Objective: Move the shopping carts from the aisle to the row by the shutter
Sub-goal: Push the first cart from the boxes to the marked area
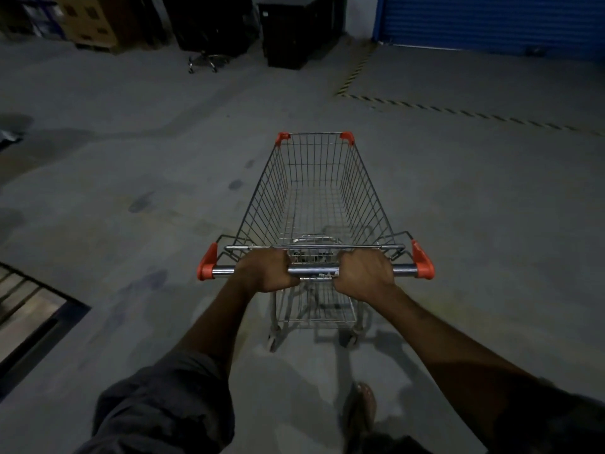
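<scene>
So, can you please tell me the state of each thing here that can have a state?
shopping cart, upright on its wheels, basket empty
handle bar, held by both hands
left hand, curled round the handle bar
right hand, curled round the handle bar
blue shutter, rolled down to the floor

Floor (131,158) ahead of the cart (314,198) is wide open; chair (203,62), boxes (88,21) and a dark cabinet (294,34) crowd the far end, left of the shutter (491,19).
</scene>
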Demonstrator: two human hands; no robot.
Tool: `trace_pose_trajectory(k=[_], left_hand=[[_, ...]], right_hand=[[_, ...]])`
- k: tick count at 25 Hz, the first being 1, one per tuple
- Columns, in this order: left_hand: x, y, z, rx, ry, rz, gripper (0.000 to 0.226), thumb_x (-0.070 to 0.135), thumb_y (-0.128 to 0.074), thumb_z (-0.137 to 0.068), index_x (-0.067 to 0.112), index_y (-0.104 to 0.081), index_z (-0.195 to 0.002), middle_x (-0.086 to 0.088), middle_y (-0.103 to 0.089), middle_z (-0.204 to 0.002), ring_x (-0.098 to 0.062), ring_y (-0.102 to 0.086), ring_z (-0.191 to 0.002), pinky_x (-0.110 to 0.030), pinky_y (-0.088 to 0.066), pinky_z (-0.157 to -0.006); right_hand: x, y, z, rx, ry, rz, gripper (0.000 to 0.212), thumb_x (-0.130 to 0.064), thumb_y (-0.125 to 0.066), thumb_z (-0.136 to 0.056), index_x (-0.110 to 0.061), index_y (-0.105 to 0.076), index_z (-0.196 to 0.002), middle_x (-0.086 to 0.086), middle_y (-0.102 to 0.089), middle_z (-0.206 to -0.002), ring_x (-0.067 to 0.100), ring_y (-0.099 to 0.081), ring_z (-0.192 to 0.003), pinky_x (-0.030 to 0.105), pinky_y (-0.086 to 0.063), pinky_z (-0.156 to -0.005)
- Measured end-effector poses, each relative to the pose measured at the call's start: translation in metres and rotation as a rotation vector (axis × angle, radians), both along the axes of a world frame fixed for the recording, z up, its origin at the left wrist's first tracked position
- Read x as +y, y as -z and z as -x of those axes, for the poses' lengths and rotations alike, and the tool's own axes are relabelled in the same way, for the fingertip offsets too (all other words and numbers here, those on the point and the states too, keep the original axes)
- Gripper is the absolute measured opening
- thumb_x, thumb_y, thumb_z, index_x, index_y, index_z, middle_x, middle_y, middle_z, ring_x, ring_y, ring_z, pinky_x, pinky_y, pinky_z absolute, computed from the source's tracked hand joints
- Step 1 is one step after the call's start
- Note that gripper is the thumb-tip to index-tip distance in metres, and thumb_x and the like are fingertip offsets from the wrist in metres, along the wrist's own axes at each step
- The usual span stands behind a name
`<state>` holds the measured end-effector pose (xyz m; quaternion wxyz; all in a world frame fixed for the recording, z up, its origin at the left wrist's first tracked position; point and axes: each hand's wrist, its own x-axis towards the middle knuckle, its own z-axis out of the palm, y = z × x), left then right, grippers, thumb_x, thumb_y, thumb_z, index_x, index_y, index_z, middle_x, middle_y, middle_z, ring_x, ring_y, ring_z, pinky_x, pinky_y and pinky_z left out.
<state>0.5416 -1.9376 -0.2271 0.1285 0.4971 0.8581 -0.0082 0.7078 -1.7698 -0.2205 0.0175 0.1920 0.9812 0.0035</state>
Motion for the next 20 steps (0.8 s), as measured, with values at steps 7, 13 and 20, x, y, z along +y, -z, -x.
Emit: trace_pose_trajectory(k=[7,13,20], left_hand=[[0.104,0.004,0.044,-0.042,0.02,-0.046,0.043,0.065,-0.057,-0.078,0.025,-0.071,-0.078,0.008,-0.066,-0.069,-0.007,-0.061,-0.062,-0.022,-0.036,-0.053],[0.192,-0.001,0.062,0.066,-0.005,-0.046,0.044,0.067,-0.055,-0.081,0.026,-0.07,-0.083,0.006,-0.066,-0.076,-0.012,-0.061,-0.069,-0.026,-0.038,-0.059],[0.272,0.005,0.084,0.3,-0.011,-0.104,0.049,0.066,-0.051,-0.086,0.023,-0.071,-0.1,0.0,-0.072,-0.09,-0.025,-0.069,-0.085,-0.033,-0.049,-0.071]], right_hand=[[0.101,0.004,0.04,-0.016,0.029,0.004,0.032,-0.05,-0.055,-0.079,-0.021,-0.067,-0.086,0.0,-0.068,-0.079,0.022,-0.065,-0.069,0.031,-0.054,-0.068],[0.183,-0.002,0.062,-0.036,0.082,0.019,0.026,-0.048,-0.056,-0.08,-0.022,-0.062,-0.079,-0.005,-0.057,-0.067,0.018,-0.059,-0.062,0.032,-0.056,-0.067],[0.26,-0.003,0.089,0.016,0.069,-0.042,0.027,-0.041,-0.058,-0.084,-0.019,-0.068,-0.098,0.002,-0.072,-0.086,0.025,-0.068,-0.079,0.033,-0.049,-0.071]])
